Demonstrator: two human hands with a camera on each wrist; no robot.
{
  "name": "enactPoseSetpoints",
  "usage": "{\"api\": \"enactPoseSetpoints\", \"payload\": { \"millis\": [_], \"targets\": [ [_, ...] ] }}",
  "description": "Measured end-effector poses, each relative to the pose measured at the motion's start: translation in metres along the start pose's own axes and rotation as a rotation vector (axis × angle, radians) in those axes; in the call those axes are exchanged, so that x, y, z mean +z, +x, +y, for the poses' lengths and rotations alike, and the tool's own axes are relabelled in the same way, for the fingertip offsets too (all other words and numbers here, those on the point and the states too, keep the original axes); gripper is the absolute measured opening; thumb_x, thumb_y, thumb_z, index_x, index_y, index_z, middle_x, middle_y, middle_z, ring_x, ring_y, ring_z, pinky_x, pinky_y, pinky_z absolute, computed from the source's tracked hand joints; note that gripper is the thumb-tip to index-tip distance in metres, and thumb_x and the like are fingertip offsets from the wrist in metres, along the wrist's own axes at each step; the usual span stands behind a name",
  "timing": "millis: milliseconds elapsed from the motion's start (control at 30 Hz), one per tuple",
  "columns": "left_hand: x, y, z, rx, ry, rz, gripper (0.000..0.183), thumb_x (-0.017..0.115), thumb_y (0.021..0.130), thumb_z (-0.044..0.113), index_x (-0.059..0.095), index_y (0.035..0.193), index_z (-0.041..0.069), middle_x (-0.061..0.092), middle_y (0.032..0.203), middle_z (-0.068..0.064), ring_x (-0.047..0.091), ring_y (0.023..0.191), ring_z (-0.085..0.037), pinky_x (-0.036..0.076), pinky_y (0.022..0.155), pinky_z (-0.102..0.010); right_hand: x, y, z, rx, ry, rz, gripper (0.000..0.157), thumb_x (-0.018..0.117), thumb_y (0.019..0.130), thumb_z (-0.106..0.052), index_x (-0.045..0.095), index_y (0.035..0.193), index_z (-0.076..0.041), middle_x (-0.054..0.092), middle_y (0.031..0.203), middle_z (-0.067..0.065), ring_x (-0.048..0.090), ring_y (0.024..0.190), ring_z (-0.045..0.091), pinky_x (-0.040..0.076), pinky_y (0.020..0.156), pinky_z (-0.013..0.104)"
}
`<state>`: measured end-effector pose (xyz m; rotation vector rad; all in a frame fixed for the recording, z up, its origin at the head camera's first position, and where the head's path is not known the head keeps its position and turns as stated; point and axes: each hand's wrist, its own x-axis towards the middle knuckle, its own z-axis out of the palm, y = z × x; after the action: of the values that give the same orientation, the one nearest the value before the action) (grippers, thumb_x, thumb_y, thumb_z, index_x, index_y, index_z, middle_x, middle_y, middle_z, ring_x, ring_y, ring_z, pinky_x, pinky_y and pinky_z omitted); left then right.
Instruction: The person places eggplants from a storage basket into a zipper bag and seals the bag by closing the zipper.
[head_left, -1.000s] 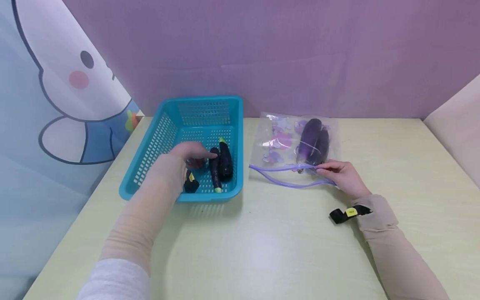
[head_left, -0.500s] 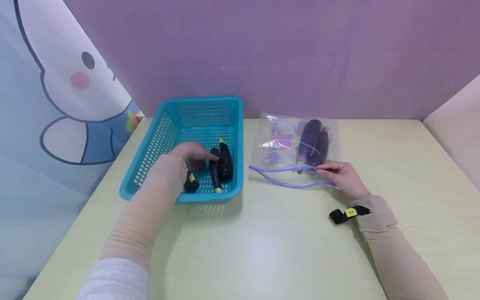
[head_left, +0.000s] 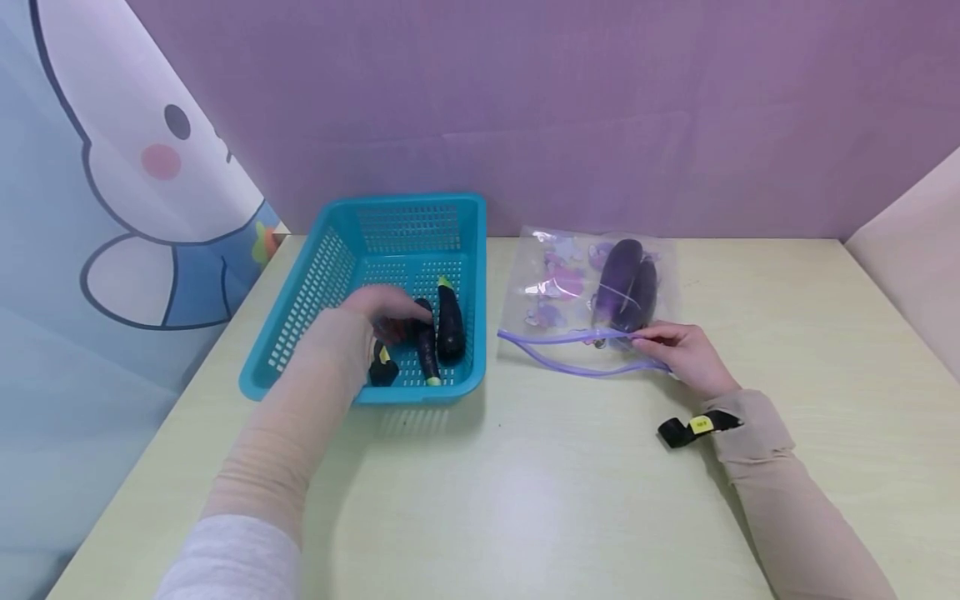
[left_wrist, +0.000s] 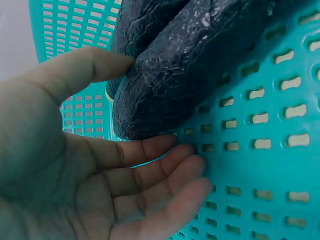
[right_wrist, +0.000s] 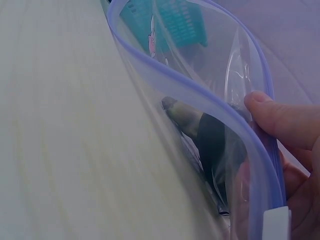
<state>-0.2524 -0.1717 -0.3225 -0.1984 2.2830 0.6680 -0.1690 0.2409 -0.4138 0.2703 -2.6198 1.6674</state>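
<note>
My left hand [head_left: 386, 304] reaches into a blue perforated basket [head_left: 482, 258]. In the left wrist view, its thumb and index finger pinch the rounded end of a dark, wrinkled eggplant [left_wrist: 165, 90]; the other fingers lie below it, near the basket floor. A second eggplant [head_left: 451, 327] with a green stem end lies to the right of the first. My right hand [head_left: 690, 354] pinches the purple zip edge of a clear printed zip bag [head_left: 525, 308], its mouth spread apart. Inside that bag lie two eggplants [head_left: 621, 271], side by side.
The basket and bag rest on a pale wooden table [head_left: 480, 508]. Behind them rises a purple backdrop [head_left: 562, 125]. A blue cartoon curtain [head_left: 45, 333] hangs at the left. A white zip slider [right_wrist: 276, 223] sits on the bag's edge near the right hand.
The eggplant at my left hand has shifted slightly left, opening a gap from its neighbour, and my thumb has come round it. My right hand and the bag have stayed still.
</note>
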Motion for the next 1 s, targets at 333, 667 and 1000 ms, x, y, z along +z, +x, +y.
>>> {"api": "enactPoseSetpoints", "payload": {
  "millis": [333, 667, 1000],
  "targets": [
    [-0.0027, 0.0016, -0.0004, -0.031, -0.003, -0.012, 0.054, 0.063, 0.09, 0.029, 0.046, 0.132, 0.001, 0.06, 0.119, -0.02, 0.062, 0.105, -0.03, 0.053, 0.085, -0.038, -0.0005, -0.0003, -0.0016, 0.015, -0.001, -0.008, 0.029, 0.065, 0.089, -0.007, 0.063, 0.108, 0.014, 0.06, 0.084, -0.03, 0.054, 0.076, -0.006, 0.044, 0.062, 0.013],
    [-0.0037, 0.0026, 0.0004, -0.054, -0.035, 0.062, 0.058, 0.06, 0.091, 0.024, 0.038, 0.14, 0.002, 0.056, 0.125, -0.023, 0.062, 0.105, -0.033, 0.052, 0.089, -0.041, -0.0004, -0.0015, 0.0023, -0.001, 0.024, -0.018, 0.018, 0.065, 0.089, -0.009, 0.071, 0.102, 0.002, 0.063, 0.085, -0.027, 0.054, 0.076, -0.004, 0.044, 0.061, 0.013],
    [-0.0047, -0.0002, -0.001, -0.013, -0.048, 0.18, 0.063, 0.059, 0.091, 0.024, 0.033, 0.144, 0.002, 0.046, 0.136, -0.023, 0.054, 0.114, -0.037, 0.052, 0.087, -0.044, 0.001, -0.0007, 0.0038, 0.003, 0.016, -0.017, 0.025, 0.066, 0.089, -0.011, 0.067, 0.105, 0.008, 0.062, 0.086, -0.028, 0.055, 0.078, -0.005, 0.045, 0.063, 0.012]
  ]
}}
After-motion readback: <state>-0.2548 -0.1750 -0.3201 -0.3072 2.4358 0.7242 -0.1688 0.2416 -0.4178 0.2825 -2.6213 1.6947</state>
